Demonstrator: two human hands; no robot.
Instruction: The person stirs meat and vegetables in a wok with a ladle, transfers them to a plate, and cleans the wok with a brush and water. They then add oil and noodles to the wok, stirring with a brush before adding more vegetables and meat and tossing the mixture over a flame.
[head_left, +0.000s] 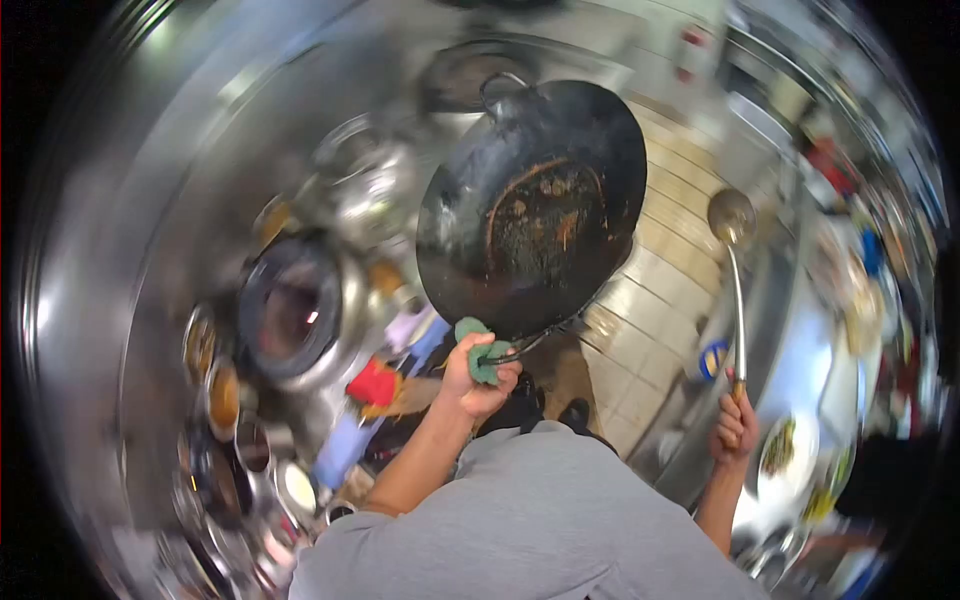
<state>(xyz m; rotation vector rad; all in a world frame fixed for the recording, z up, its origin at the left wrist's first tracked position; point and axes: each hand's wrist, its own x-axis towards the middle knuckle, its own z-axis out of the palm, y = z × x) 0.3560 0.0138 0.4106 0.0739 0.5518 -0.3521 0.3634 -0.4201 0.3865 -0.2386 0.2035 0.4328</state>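
My left hand (480,378) is closed around a handle of a large dark wok (540,210), with a folded green cloth (483,358) between palm and metal. The wok is tilted up, its inside facing me, with brown burnt-looking patches at the bottom. A second loop handle sticks out at its far rim. Out to the right, my right hand (735,428) grips the wooden end of a long metal ladle (738,290), bowl pointing away. Close by that hand, a white plate (800,480) of green food rests on the counter.
Along the left stand a dark round pan (290,308), a shiny metal bowl (370,190) and several containers, one with orange-brown contents (222,395). A tiled floor (660,290) runs between the stove side and the right counter (790,330). Much is motion-blurred.
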